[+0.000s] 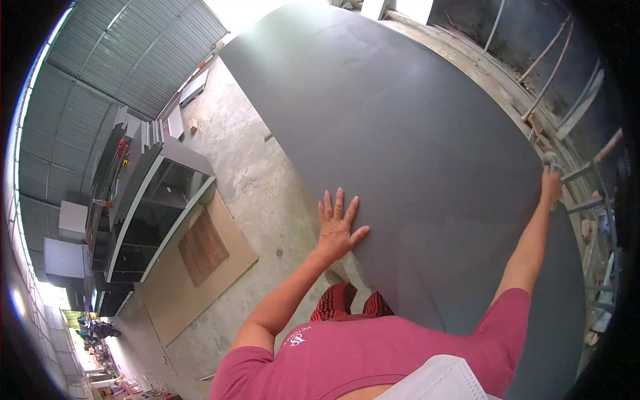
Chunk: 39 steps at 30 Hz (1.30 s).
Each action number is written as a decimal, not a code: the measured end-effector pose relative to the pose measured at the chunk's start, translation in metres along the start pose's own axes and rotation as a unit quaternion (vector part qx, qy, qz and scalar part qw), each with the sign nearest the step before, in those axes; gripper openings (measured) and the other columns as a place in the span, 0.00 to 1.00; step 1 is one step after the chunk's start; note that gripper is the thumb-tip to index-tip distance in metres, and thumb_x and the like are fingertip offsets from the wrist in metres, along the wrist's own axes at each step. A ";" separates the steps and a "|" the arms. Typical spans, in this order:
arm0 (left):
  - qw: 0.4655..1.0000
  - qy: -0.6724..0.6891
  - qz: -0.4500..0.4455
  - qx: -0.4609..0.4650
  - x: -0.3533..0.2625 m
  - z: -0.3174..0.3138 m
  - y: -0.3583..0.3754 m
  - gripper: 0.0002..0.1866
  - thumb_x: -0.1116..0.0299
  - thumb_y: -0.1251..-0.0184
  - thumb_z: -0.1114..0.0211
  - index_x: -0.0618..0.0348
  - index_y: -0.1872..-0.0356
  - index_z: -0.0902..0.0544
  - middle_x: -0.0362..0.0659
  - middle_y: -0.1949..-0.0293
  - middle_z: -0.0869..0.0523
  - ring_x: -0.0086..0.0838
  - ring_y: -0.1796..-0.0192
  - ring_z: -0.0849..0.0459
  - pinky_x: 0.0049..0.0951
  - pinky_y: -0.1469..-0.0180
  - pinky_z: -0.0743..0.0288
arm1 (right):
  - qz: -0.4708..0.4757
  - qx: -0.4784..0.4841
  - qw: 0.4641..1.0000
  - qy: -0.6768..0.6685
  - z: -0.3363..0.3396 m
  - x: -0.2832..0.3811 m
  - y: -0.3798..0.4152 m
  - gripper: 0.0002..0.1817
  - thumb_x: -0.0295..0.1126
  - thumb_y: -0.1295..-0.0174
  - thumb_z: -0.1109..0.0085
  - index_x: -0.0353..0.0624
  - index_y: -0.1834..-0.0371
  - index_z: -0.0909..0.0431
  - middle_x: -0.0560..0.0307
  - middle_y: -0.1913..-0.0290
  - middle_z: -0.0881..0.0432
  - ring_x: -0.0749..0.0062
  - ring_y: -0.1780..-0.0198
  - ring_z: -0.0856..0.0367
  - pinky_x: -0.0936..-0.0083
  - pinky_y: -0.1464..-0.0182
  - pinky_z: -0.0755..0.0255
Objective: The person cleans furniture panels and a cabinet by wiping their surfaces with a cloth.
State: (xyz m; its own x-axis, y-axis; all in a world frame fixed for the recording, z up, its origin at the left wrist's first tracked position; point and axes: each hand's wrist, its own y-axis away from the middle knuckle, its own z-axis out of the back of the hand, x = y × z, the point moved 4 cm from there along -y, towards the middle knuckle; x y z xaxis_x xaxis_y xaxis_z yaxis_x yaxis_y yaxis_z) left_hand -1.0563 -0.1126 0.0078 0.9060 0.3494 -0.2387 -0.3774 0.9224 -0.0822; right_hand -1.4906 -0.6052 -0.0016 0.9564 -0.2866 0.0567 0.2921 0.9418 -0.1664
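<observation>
Smooth grey panel (427,133) lies under splayed left grip (337,230); right grip (551,181) clutches pale wad (551,160).

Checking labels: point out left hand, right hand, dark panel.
Left hand (337,231): head view, back of the hand.
Right hand (551,183): head view, its visible middle.
Dark panel (427,133): head view, bare top surface.

bright diffuse light, source blown-out gap (247,9) 11–12 o'clock | glare: pale sheen, grey panel (407,120), its 12 o'clock end | dim: dark wall (537,30) 2, cabinet (148,227) insides 9 | fisheye: panel edges bowed, corners black | left hand (335,235) crisp, clutter (100,328) 8 mushy
</observation>
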 end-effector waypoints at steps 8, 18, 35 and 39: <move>0.992 0.095 -0.077 -0.034 0.025 0.007 0.003 0.38 0.43 0.44 0.41 0.49 0.34 0.38 0.51 0.29 0.56 0.54 0.28 0.65 0.62 0.35 0.65 | 0.106 -0.087 0.990 -0.020 0.017 0.231 0.106 0.32 0.54 0.38 0.57 0.41 0.39 0.36 0.47 0.38 0.33 0.51 0.37 0.36 0.51 0.38 0.45; 0.986 0.115 -0.123 -0.005 0.279 0.069 -0.074 0.37 0.44 0.42 0.42 0.50 0.35 0.38 0.50 0.30 0.51 0.52 0.29 0.58 0.60 0.34 0.60 | 0.058 -0.037 0.998 -0.016 0.019 0.385 0.209 0.33 0.55 0.37 0.59 0.44 0.36 0.39 0.50 0.34 0.38 0.53 0.33 0.43 0.49 0.36 0.51; 0.973 0.116 -0.201 -0.011 0.472 0.087 -0.269 0.36 0.44 0.43 0.41 0.52 0.36 0.36 0.52 0.31 0.49 0.51 0.28 0.58 0.60 0.35 0.56 | -0.117 -0.029 0.993 0.000 -0.003 0.521 0.193 0.32 0.57 0.37 0.64 0.45 0.38 0.37 0.49 0.33 0.41 0.54 0.33 0.43 0.48 0.37 0.52; 0.949 0.233 -0.212 -0.014 0.515 0.110 -0.309 0.32 0.51 0.43 0.38 0.55 0.39 0.33 0.50 0.33 0.42 0.48 0.29 0.50 0.53 0.34 0.49 | -0.162 -0.065 0.985 -0.008 -0.004 0.575 0.174 0.32 0.58 0.37 0.62 0.44 0.41 0.34 0.49 0.35 0.38 0.53 0.34 0.43 0.48 0.38 0.51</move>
State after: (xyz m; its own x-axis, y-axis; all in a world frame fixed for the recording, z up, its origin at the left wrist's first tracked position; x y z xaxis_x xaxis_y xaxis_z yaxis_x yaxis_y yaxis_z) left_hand -0.4518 -0.1997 0.0168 0.7972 -0.1684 -0.5798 -0.0092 0.9568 -0.2906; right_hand -0.8904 -0.6069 -0.0019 0.8124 -0.5654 0.1424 0.5818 0.7703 -0.2611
